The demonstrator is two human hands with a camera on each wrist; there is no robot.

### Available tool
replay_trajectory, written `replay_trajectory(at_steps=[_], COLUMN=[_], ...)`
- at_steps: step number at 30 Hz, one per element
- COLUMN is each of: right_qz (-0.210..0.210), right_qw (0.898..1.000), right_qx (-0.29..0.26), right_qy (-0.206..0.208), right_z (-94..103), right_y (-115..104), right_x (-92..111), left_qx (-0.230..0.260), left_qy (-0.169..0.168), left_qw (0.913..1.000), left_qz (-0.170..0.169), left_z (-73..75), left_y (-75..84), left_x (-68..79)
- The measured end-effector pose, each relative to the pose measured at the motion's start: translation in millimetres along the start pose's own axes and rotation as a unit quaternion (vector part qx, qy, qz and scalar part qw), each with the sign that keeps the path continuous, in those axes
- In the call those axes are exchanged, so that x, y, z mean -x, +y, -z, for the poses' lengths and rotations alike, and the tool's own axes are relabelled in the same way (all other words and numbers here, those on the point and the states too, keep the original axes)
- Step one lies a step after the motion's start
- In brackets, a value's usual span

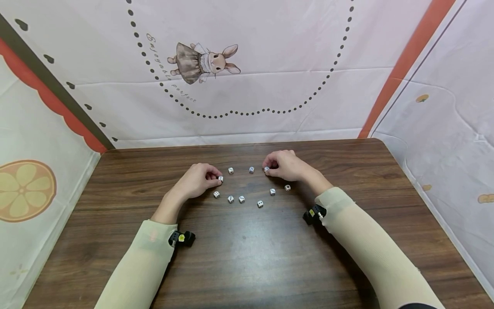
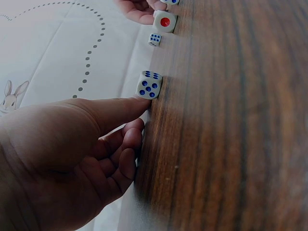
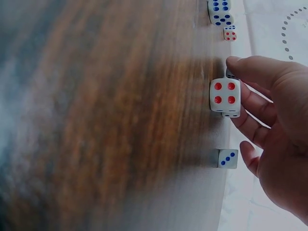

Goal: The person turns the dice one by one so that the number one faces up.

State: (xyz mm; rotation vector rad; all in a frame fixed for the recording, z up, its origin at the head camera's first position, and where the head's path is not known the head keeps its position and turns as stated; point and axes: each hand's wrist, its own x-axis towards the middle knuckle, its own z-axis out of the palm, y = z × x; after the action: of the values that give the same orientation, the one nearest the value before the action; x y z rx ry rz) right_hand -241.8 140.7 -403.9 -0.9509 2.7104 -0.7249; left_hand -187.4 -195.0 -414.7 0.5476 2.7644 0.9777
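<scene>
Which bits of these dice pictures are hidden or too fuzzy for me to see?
- Left wrist view: the topmost die is cut off by the top edge.
- Right wrist view: a farther die is mostly hidden by the right hand and the die with four red spots; the table is blurred.
- Head view: side spots on the dice are too small to read surely.

Things to read and count

The white cloth (image 1: 270,43) says "Enjoyable perfect" beside a rabbit picture (image 1: 189,62). The left wrist view shows a five-dot die (image 2: 149,86), a six-dot die (image 2: 154,39) and a one-dot die (image 2: 165,22). The right wrist view shows a four-dot die (image 3: 225,96) and a three-dot die (image 3: 228,159). The one and four have red dots.
</scene>
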Motion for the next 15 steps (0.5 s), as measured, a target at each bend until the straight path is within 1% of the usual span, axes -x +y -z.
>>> replay_trajectory(at_steps=[15], right_qz=[-0.012], right_qw=[1.0], right_qx=[-0.011], right_qy=[0.005], right_z=[0.2], right_y=[-0.8], right_x=[-0.3], left_qx=[0.0], left_qy=[0.0], left_qw=[1.0], left_qz=[0.002], left_z=[-0.1], left_y=[0.6], left_x=[0.1])
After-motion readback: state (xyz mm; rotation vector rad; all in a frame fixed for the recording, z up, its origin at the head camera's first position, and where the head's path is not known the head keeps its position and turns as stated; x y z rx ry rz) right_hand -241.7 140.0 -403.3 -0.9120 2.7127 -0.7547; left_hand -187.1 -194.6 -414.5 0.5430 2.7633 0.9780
